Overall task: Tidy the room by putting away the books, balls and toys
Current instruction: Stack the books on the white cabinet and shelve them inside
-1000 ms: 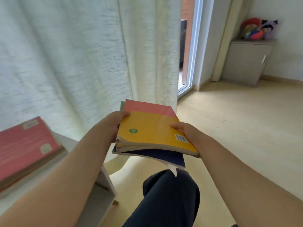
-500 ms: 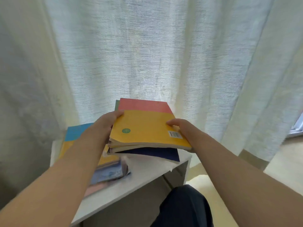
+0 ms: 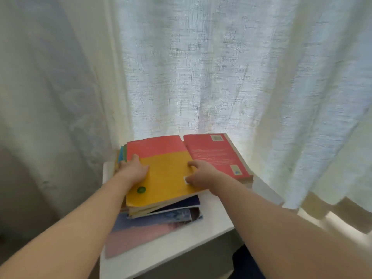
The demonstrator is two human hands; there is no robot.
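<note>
Starting nearest you, what shows?

A dark trouser knee (image 3: 247,264) at the bottom edge, and the white table (image 3: 181,246) just beyond it.

And the books?

A pile on the table's left half. Lowest is a pale pink book (image 3: 136,234), then a blue-patterned book (image 3: 173,216), a navy book (image 3: 181,204), and on top the yellow book (image 3: 167,178), with a coral book (image 3: 157,146) showing past its far edge.

The hands?

Both are on the yellow book. The left hand (image 3: 133,170) grips its left edge, thumb on the cover, fingers curled over the side. The right hand (image 3: 201,176) lies at its right edge, fingers bent, tips on the cover; whether any reach underneath, I can't tell.

Anything beside it?

A red book (image 3: 215,156) lies flat just right of the pile. Behind everything hangs a pale curtain (image 3: 201,77).
</note>
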